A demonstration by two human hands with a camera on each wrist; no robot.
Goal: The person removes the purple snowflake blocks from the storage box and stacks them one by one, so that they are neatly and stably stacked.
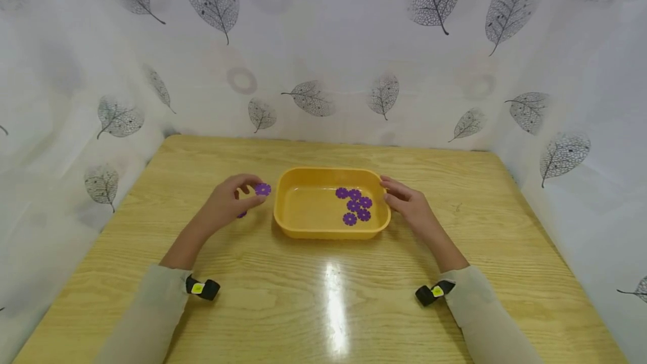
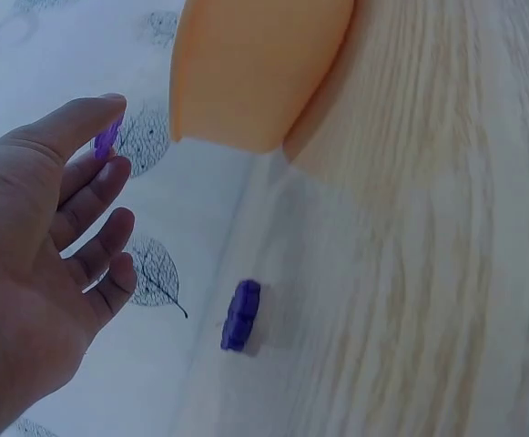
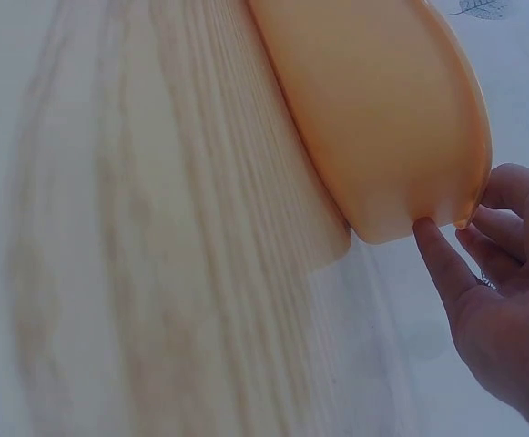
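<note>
My left hand (image 1: 227,201) pinches a purple flower-shaped disc (image 1: 263,189) between thumb and fingertip, just left of the yellow plastic tray (image 1: 303,233). The disc (image 2: 107,138) appears edge-on in the left wrist view. Partly hidden below that hand, more purple (image 1: 242,214) shows on the table; the left wrist view has it as a thick purple piece, perhaps stacked discs (image 2: 241,316). Several purple discs (image 1: 350,218) lie in the tray's right half. At the tray's right end, my right hand (image 1: 410,206) holds the rim, its thumb (image 3: 442,259) against the outer wall.
The tray stands on a light wooden table (image 1: 273,285). A white curtain with a leaf print (image 1: 333,49) hangs behind the table and along both sides. Black bands (image 1: 203,288) sit on both wrists over the sleeves.
</note>
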